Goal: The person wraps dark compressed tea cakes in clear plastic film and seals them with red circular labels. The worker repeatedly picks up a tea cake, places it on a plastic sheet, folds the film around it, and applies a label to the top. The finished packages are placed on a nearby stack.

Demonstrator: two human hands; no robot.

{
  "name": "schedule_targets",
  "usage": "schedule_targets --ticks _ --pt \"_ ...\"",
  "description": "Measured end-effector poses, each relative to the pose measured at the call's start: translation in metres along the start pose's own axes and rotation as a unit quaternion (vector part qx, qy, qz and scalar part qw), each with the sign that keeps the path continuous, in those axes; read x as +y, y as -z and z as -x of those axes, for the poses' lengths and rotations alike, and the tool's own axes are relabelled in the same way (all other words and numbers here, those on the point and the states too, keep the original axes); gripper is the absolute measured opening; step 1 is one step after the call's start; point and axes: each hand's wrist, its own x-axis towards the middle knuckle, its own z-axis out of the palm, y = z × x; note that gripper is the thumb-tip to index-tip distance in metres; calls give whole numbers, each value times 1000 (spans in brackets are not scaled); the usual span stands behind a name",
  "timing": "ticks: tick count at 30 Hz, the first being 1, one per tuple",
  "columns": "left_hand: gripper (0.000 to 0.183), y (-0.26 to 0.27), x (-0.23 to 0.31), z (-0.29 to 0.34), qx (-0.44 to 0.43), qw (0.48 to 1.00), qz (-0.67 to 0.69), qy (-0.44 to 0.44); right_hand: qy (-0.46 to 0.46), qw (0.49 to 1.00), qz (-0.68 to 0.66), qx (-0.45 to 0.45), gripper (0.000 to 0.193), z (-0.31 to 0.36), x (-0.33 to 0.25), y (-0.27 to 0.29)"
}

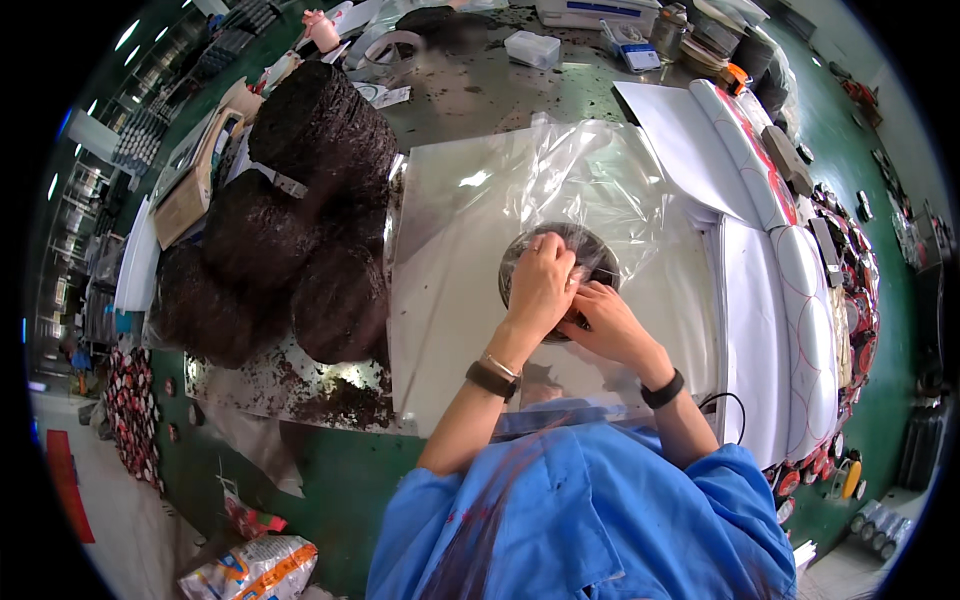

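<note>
A dark round disc with a thin shiny rim lies on the pale sheet in front of me. Clear plastic film is spread over its far side and crumples toward the back. My left hand is closed above the disc, its fingertips pinching the film. Close beside it, over the disc's near right part, my right hand has bent fingers pressed together at the film. The two hands nearly touch and cover much of the disc. What lies under the right fingertips is hidden.
Stacks of dark, crumbly round cakes stand at the left, with dark crumbs around them. White paper sheets and long white rolls line the right. Toward the back are a clear plastic box, a small scale and a tape roll.
</note>
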Motion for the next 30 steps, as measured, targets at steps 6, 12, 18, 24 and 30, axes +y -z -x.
schedule_targets --ticks 6,12,18,24,30 --pt "74 -18 -7 6 -60 996 -45 45 -140 824 -170 523 64 0 38 -1" --pt "81 -19 -57 23 -232 972 13 -35 77 964 -184 173 45 -27 6 16" --pt "76 63 -40 -22 44 969 175 171 45 988 123 87 23 -27 22 -1" --pt "54 11 -52 -59 -180 803 536 189 66 980 128 140 31 -25 35 -14" --pt "31 23 -51 -22 -108 985 72 -110 -49 946 -166 273 77 -19 24 -10"
